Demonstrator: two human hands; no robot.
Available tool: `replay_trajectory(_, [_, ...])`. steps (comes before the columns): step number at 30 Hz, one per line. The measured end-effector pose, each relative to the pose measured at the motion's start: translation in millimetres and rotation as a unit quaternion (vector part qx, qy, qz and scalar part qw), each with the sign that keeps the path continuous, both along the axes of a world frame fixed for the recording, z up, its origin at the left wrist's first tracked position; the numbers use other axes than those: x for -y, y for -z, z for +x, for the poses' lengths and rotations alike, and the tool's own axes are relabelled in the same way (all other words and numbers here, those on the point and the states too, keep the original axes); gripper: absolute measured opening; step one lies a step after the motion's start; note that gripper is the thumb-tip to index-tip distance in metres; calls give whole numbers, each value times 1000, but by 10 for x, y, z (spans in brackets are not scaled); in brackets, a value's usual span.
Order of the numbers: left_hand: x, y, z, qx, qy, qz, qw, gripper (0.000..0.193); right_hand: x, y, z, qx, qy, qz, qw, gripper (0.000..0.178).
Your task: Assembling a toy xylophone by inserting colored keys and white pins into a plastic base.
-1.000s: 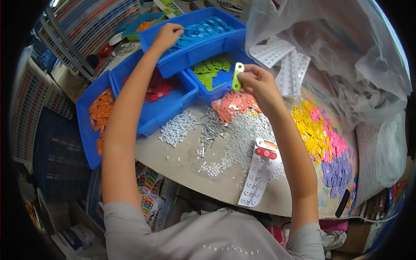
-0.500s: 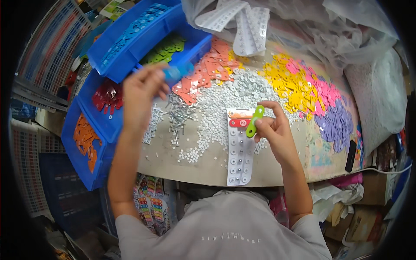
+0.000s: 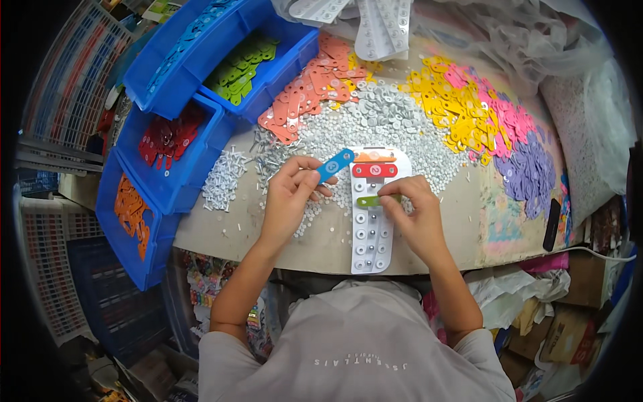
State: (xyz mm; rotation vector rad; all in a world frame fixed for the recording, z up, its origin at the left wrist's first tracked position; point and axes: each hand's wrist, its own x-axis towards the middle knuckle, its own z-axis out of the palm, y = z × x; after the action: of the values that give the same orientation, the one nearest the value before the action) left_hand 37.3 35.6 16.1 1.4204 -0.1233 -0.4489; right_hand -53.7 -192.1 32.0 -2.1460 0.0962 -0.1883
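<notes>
In front of me on the table lies a long white plastic strip (image 3: 370, 256) with rows of round studs and holes. An orange link piece (image 3: 375, 157) and a red link piece (image 3: 366, 170) lie across its far end. My right hand (image 3: 416, 211) pinches a green link piece (image 3: 366, 201) by its right end, level over the strip just below the red one. To the left of the strip, my left hand (image 3: 293, 194) holds a blue link piece (image 3: 336, 165) between thumb and fingers, tilted up to the right. Its tip is close to the strip's upper left edge.
Blue bins (image 3: 201, 127) at the left hold blue, green, red and orange pieces. Beyond the strip spread small white caps (image 3: 315, 141), screws (image 3: 228, 181) and heaps of coral (image 3: 295, 100), yellow (image 3: 445, 100), pink (image 3: 512, 120) and purple pieces (image 3: 526, 177). More white strips (image 3: 383, 30) lie at the back.
My left hand has come from the bins down to the strip with the blue piece. The green piece in my right hand has turned from upright to level and lowered onto the strip.
</notes>
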Motion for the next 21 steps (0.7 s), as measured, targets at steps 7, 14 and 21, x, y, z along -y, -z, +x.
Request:
replay_trajectory(7, [94,99,-2,46,56,61,996,15,-141,111,-40,24,41,-138,989,11])
replay_trajectory(14, [346,235,9,273,25,173,946,9,-134,201,-45,26,76,-145,986,35])
replay_trajectory(21, [487,326,-65,328,-4,250,911,11,-185,235,-54,36,103,-153,982,47])
